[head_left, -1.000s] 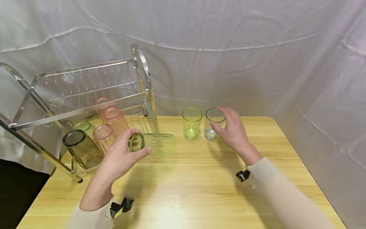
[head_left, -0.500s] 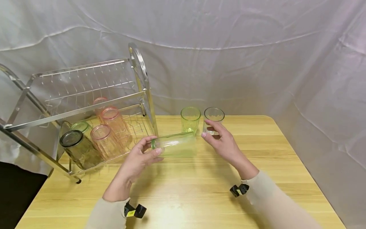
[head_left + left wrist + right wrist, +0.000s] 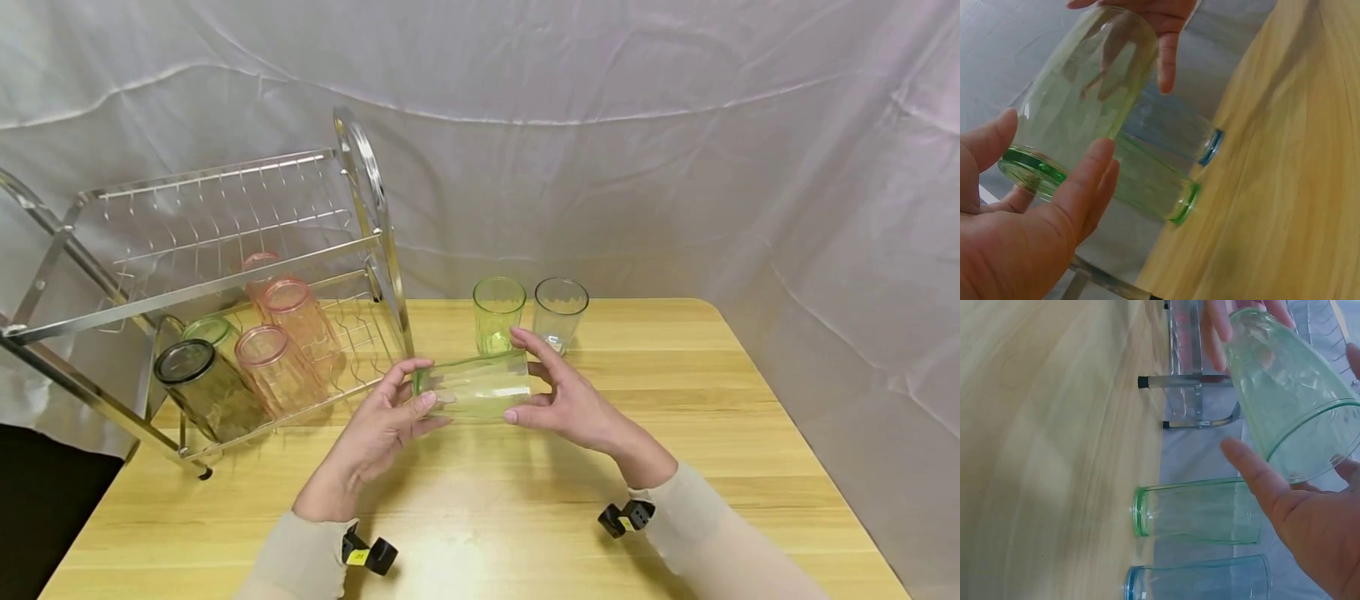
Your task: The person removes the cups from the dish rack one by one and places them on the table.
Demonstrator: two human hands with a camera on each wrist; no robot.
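Held above the table, a light green glass point(image 3: 480, 387) lies on its side, its base to the left and its mouth to the right. My left hand point(image 3: 386, 425) grips it round the base, thumb on the near side. Around the mouth, my right hand point(image 3: 573, 404) has its fingers spread; in the right wrist view its thumb point(image 3: 1254, 465) stands out beside the rim. Behind the held glass, a yellow-green glass point(image 3: 498, 312) and a bluish clear glass point(image 3: 561, 312) stand upright on the table, side by side.
At the left stands a two-tier chrome dish rack point(image 3: 202, 292). Its lower tier holds upside-down glasses: a dark grey one point(image 3: 213, 396), a green one point(image 3: 213, 332) and several pink ones point(image 3: 277, 375). A grey cloth point(image 3: 600, 167) hangs behind the wooden table point(image 3: 480, 517).
My left hand has carried the green glass rightward, away from the rack. My right hand has come away from the bluish glass and moved left and nearer, to the held glass's mouth.
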